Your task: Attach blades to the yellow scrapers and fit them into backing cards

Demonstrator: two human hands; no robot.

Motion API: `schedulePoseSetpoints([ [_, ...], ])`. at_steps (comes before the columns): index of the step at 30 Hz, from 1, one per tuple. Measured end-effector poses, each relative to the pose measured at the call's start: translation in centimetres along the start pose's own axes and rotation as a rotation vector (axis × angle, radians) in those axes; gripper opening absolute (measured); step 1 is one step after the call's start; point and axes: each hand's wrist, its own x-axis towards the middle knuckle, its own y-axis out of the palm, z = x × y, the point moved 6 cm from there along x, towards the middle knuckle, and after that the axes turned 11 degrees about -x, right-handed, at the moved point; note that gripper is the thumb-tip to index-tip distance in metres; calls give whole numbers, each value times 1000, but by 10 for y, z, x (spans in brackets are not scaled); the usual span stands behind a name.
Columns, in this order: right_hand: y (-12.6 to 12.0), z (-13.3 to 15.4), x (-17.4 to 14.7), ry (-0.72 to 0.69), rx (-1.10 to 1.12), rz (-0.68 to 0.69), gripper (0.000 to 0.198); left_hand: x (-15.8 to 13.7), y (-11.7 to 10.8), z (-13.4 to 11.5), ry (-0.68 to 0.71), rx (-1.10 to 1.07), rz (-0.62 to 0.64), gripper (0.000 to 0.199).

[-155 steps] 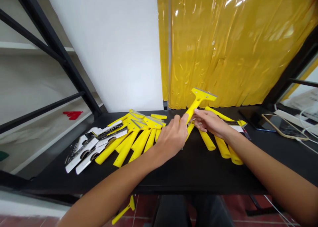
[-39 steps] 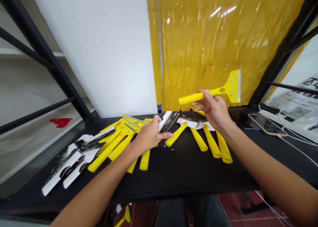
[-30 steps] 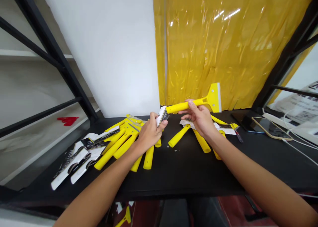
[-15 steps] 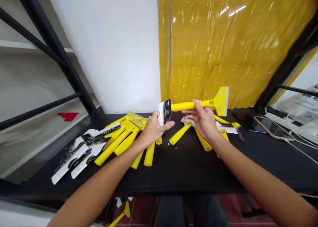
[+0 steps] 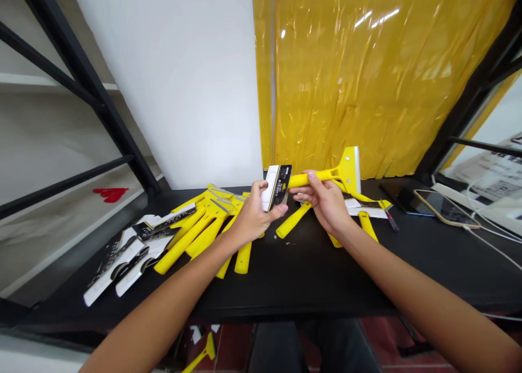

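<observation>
My left hand [image 5: 255, 215] is closed on a black-and-white printed cardboard sleeve [image 5: 277, 187], held upright above the table with the thumb at its lower edge. My right hand [image 5: 329, 203] grips a yellow scraper [image 5: 347, 169] by its handle, its wide blade head pointing right. The handle's left end meets the sleeve; whether it is inside or behind it I cannot tell. Several yellow scrapers [image 5: 204, 221] lie in a pile left of my left hand. Beneath my right hand lie more yellow handles [image 5: 292, 221] and a card.
Several black-and-white sleeves [image 5: 132, 264] are heaped at the left of the black table [image 5: 310, 280]. Small metal bits [image 5: 289, 243] lie in front. A phone [image 5: 446, 207] and white cables [image 5: 485, 231] are at right. Another scraper [image 5: 204, 354] is below the table edge.
The scraper has shifted left in my right hand, so its handle end now meets the sleeve's right edge. The sleeve has tilted and moved slightly right.
</observation>
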Motion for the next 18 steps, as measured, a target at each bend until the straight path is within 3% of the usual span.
schedulePoseSetpoints([
  [4, 2, -11, -1, 73, 126, 2, 40, -5, 10, -3, -41, -120, 110, 95],
  [6, -1, -13, 1, 87, 149, -5, 37, -5, 13, -4, -79, -209, 122, 83],
  [9, -5, -14, 4, 93, 134, 4, 35, -1, 7, -6, -67, -377, -25, 49],
  [13, -2, -15, 3, 99, 109, 57, 36, 5, -7, 0, -56, -422, -209, 37],
  [15, 0, -15, 2, 93, 97, 70, 36, 7, -12, 3, -46, -460, -248, 38],
  [18, 0, -15, 1, 82, 73, 63, 37, 9, -14, 7, -87, -556, -224, 65],
])
